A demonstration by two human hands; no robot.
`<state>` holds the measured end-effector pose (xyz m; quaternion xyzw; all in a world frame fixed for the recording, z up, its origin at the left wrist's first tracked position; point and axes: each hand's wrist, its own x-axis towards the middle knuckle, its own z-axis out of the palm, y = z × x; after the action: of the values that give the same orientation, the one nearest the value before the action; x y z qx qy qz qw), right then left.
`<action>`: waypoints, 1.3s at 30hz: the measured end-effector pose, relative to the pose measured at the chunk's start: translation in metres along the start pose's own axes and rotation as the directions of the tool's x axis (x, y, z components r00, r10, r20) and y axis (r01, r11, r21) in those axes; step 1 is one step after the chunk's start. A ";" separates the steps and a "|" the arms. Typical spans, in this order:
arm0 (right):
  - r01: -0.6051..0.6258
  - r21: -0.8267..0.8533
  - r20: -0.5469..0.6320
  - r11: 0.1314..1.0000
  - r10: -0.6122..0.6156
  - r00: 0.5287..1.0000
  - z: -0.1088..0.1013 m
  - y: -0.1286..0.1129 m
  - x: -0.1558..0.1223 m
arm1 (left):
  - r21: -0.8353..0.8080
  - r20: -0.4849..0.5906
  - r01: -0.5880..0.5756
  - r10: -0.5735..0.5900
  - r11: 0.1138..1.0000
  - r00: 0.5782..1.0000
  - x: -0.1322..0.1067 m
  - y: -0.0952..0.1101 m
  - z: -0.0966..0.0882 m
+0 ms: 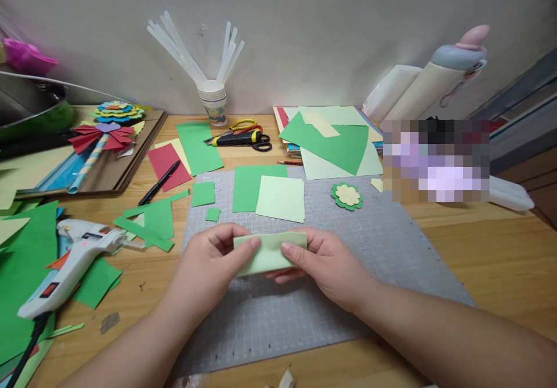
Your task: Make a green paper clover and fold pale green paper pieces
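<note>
Between my two hands is a folded piece of pale green paper (265, 256), held above the grey cutting mat (278, 312). My left hand (213, 260) pinches its left end, thumb on the front. At the right end, my right hand (328, 260) grips with the thumb in front and the fingers behind and below. Just beyond lie a pale green square (281, 198) and a darker green sheet (246, 188) partly under it. Two smaller green squares (203, 193) rest to the left. A layered paper flower (347, 196), cream on green, sits to the right on the mat.
A white glue gun (72, 266) lies at left among green paper scraps (152, 222). Behind stand paper cups (215, 107) holding glue sticks (178, 51). Scissors (262, 142), a yellow-black cutter (235, 138) and a pen (159, 183) lie nearby. A paper stack (339, 165) is at back right.
</note>
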<state>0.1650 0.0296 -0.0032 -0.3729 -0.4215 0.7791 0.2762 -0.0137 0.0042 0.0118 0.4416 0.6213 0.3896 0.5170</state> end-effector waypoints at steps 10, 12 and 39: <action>-0.016 -0.317 -0.022 0.948 0.009 1.000 -0.003 -0.003 -0.001 | 0.361 0.269 -0.224 0.129 0.905 0.954 -0.008 0.000 0.004; 0.038 -0.302 -0.049 0.952 -0.055 0.997 -0.004 -0.004 -0.001 | 0.361 0.280 -0.213 0.112 0.908 0.953 -0.008 -0.001 0.003; 0.232 -0.298 -0.152 0.926 -0.286 0.946 -0.007 -0.002 -0.002 | 0.181 0.303 -0.119 0.060 0.976 0.951 -0.006 -0.006 0.007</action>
<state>0.1718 0.0322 -0.0036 -0.4221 -0.5429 0.6294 0.3618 -0.0069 -0.0029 0.0065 0.5720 0.5515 0.2787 0.5395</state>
